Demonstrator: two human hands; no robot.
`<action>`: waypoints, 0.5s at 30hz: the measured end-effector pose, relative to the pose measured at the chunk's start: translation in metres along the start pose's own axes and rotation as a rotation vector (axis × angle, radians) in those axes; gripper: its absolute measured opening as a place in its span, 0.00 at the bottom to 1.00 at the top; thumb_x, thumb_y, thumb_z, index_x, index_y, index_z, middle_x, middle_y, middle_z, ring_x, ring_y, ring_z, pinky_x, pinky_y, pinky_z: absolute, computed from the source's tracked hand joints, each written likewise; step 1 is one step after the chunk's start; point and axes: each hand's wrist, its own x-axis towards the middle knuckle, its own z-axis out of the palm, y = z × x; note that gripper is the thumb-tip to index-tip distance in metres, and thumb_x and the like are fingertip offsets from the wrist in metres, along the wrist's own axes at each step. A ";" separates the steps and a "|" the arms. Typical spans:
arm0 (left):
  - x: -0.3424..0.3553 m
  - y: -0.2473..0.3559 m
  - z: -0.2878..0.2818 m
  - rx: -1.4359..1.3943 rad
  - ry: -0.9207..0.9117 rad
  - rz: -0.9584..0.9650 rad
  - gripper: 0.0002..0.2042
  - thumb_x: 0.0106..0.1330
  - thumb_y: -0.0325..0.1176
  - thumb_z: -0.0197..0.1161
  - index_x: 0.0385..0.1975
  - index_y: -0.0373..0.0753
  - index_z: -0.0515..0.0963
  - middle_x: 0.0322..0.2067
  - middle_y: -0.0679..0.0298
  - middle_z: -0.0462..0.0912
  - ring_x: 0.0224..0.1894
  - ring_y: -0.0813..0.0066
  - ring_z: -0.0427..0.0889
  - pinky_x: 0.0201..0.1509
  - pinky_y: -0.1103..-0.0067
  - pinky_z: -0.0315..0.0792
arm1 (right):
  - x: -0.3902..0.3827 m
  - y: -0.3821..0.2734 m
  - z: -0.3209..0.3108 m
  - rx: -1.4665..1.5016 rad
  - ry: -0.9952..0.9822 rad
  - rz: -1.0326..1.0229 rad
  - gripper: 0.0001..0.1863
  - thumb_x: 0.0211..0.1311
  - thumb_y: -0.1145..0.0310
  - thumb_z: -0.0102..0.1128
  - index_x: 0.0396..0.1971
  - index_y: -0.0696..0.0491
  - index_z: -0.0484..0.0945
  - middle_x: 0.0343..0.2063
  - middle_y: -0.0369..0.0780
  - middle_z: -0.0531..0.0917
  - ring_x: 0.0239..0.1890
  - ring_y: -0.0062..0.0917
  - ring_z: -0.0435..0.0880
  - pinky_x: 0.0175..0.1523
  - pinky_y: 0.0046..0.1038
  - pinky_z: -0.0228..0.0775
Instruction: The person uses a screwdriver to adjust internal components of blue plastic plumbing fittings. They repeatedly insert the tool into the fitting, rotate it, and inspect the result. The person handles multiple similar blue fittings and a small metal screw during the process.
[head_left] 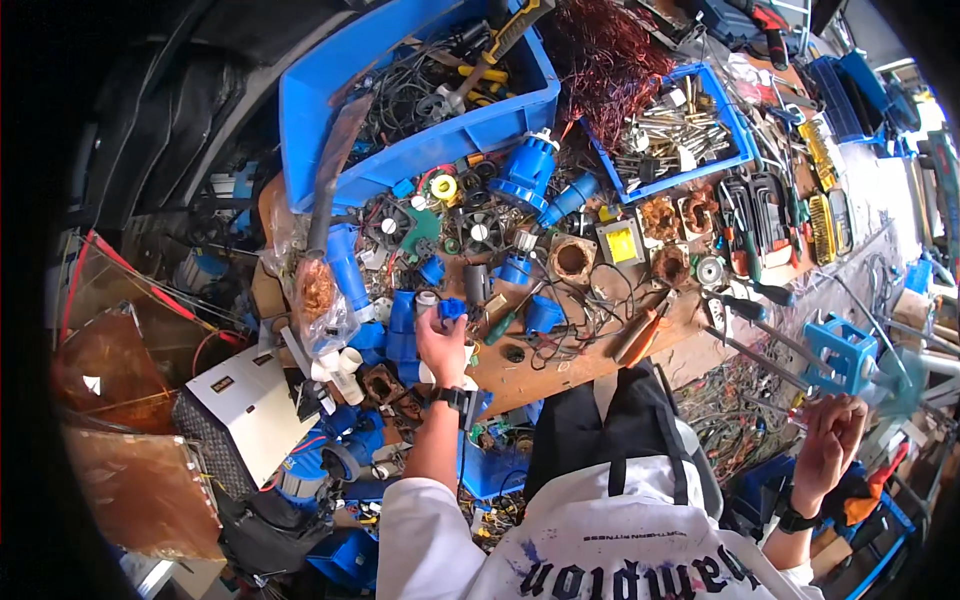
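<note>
My left hand reaches over the workbench near its front edge, its fingers closed around a small blue plastic part. Right beside those fingertips stands a pale cylinder, and blue plastic housings lie to the left of the hand. Out to the right, off the bench edge, my right hand is raised with curled fingers. Something small and pinkish shows at its fingertips, too small to name. A blue metal frame stands just beyond that hand.
A large blue bin of cables and a hammer stands at the back. A blue tray holds metal pieces beside tangled copper wire. Orange-handled pliers and screwdrivers lie near the front edge. Scrap wires cover the floor.
</note>
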 end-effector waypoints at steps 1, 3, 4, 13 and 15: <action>-0.005 0.028 -0.010 -0.104 -0.018 0.006 0.27 0.46 0.31 0.77 0.47 0.38 0.74 0.38 0.58 0.77 0.36 0.62 0.76 0.45 0.69 0.71 | -0.001 0.000 0.000 0.009 0.004 -0.004 0.20 0.59 0.61 0.59 0.44 0.56 0.63 0.25 0.34 0.63 0.27 0.21 0.62 0.39 0.27 0.63; -0.018 0.080 -0.037 -0.108 0.026 0.179 0.27 0.46 0.27 0.76 0.48 0.39 0.74 0.40 0.60 0.75 0.35 0.66 0.75 0.43 0.70 0.71 | -0.002 -0.006 0.010 0.031 0.014 -0.004 0.20 0.58 0.61 0.58 0.44 0.56 0.64 0.24 0.34 0.63 0.27 0.21 0.62 0.38 0.26 0.63; -0.023 0.106 -0.053 -0.135 0.022 0.259 0.27 0.46 0.26 0.76 0.49 0.39 0.74 0.41 0.61 0.74 0.36 0.67 0.75 0.43 0.71 0.71 | -0.003 -0.008 0.014 0.046 0.017 -0.007 0.20 0.58 0.61 0.58 0.44 0.56 0.64 0.24 0.34 0.63 0.26 0.21 0.62 0.38 0.26 0.62; -0.069 0.219 -0.157 -0.588 0.022 0.589 0.26 0.49 0.21 0.72 0.50 0.37 0.70 0.49 0.54 0.76 0.51 0.59 0.76 0.57 0.68 0.70 | -0.001 -0.046 0.044 0.210 -0.149 -0.138 0.21 0.59 0.56 0.62 0.41 0.55 0.65 0.20 0.32 0.64 0.24 0.19 0.64 0.36 0.26 0.63; -0.076 0.238 -0.176 -0.566 0.074 0.654 0.26 0.50 0.24 0.73 0.49 0.37 0.70 0.49 0.54 0.76 0.51 0.58 0.76 0.57 0.68 0.70 | -0.001 -0.058 0.047 0.232 -0.182 -0.170 0.21 0.59 0.56 0.63 0.40 0.55 0.65 0.20 0.32 0.64 0.24 0.19 0.65 0.36 0.27 0.65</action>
